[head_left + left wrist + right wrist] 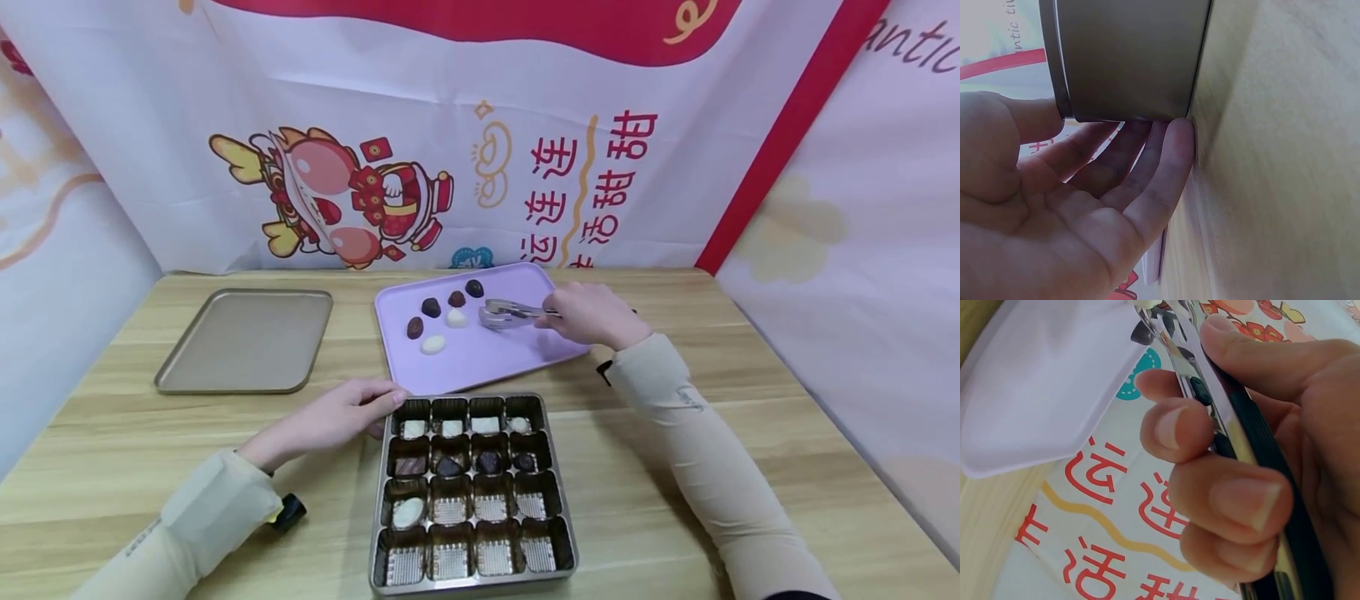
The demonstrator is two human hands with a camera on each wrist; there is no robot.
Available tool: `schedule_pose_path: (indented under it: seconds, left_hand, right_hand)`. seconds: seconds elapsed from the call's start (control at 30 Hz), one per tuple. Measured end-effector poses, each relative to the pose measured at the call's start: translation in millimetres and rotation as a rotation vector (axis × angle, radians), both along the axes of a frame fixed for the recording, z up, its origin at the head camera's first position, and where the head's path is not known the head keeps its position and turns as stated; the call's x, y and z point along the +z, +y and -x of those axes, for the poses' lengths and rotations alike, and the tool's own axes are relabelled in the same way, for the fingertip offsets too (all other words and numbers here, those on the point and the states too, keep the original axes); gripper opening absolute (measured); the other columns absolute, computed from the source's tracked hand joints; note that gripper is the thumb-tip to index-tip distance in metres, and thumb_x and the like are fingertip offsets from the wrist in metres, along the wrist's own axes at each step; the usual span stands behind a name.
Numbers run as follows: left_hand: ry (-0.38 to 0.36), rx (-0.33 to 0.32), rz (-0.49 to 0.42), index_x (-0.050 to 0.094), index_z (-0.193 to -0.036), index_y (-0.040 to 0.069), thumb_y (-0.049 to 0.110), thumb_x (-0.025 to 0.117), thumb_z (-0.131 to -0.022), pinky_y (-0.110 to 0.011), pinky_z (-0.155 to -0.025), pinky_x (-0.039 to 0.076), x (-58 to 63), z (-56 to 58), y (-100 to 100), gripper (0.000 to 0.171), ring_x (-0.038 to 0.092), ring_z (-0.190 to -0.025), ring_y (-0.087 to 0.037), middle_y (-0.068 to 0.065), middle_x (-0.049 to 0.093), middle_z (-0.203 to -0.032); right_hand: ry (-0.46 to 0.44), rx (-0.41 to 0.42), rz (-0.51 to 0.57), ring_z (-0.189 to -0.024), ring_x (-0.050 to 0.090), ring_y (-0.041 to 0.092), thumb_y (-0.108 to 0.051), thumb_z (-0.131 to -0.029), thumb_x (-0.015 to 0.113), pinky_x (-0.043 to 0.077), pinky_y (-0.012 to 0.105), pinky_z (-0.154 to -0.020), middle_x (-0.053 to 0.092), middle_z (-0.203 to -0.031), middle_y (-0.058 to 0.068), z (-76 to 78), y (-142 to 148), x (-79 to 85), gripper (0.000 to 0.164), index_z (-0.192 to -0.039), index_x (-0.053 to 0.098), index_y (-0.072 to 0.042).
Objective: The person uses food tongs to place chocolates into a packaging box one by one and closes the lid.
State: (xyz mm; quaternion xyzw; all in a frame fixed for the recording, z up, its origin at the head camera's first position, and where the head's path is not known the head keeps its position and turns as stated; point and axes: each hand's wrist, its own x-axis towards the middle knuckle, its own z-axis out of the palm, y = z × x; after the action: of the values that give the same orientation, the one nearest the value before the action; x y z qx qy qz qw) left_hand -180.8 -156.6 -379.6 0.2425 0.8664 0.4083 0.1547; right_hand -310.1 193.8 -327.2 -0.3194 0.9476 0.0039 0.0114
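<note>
My right hand [592, 315] grips the tongs [510, 311] over the lilac tray [502, 358], their tips ahead of my fingers and just beside a white chocolate [456, 317]; I cannot tell whether they touch it. Other pieces lie around and beyond it toward the tray's far and left edges, leaving the near right part bare. My left hand [337, 417] lies loosely at the far left corner of the box [472, 585], thumb at the rim, fingers against the wall. The box's nearest row and three neighbouring compartments have room. Bare tabletop [637, 533] stretches right of the box.
</note>
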Motion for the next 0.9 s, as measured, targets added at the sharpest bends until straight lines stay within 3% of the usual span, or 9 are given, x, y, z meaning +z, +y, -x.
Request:
schedule_pose_path:
  seconds: [0.4,0.63,0.9]
  left_hand:
    - [-0.013,0.019,0.015,0.062,-0.118,0.018,0.038,0.041,-0.103,-0.04,-0.093,0.041,1.0,-0.2,-0.2,0.033,0.056,-0.101,-0.016,0.004,0.061,-0.109]
    - [0.003,0.014,0.017,0.063,-0.116,0.018,0.038,0.041,-0.103,-0.039,-0.091,0.041,0.5,0.2,-0.2,0.032,0.055,-0.1,-0.016,0.004,0.061,-0.106]
    - [0.008,0.017,0.025,0.063,-0.117,0.018,0.038,0.041,-0.103,-0.039,-0.091,0.041,0.7,-0.1,0.5,0.033,0.055,-0.1,-0.016,0.005,0.061,-0.103]
  right_hand:
    - [-0.032,0.076,-0.007,-0.06,0.05,0.012,-0.04,-0.091,0.063,0.042,0.031,-0.056,0.056,-0.071,-0.007,-4.9,4.5,8.0,0.023,-0.086,0.07,-0.018]
    - [-0.013,0.092,-0.002,-0.058,0.048,0.012,-0.042,-0.092,0.061,0.041,0.03,-0.053,0.054,-0.067,-0.007,-10.1,5.7,14.5,0.025,-0.083,0.068,-0.019]
    - [0.038,0.13,0.017,-0.056,0.045,0.012,-0.039,-0.092,0.062,0.038,0.03,-0.051,0.05,-0.064,-0.007,-26.0,3.7,27.1,0.022,-0.082,0.066,-0.019]
